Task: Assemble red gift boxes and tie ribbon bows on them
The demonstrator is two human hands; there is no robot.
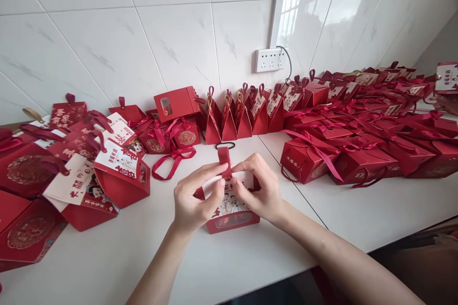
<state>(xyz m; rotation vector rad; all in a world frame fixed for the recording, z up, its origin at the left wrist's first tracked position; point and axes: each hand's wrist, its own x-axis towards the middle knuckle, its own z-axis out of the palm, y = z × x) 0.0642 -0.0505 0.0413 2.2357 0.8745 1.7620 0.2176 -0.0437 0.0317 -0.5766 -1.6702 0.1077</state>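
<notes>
A red gift box (pixel 229 221) with a clear window along its lower side and a white printed card stands upright on the table in front of me. From its top rises a red ribbon loop (pixel 224 156). My left hand (pixel 198 195) pinches the top edge of the box from the left, index finger and thumb at the base of the loop. On the other side, my right hand (pixel 259 188) pinches the same edge, its fingertips close to the left ones. Both hands cover the upper corners of the box.
Red gift boxes (pixel 121 176) with cards crowd the left. Triangular boxes (pixel 229 121) line the tiled wall, a black hair tie (pixel 225 145) before them. Ribbon-tied boxes (pixel 368 157) fill the right. A power strip (pixel 270 60) is on the wall. The white table (pixel 118 252) has a seam.
</notes>
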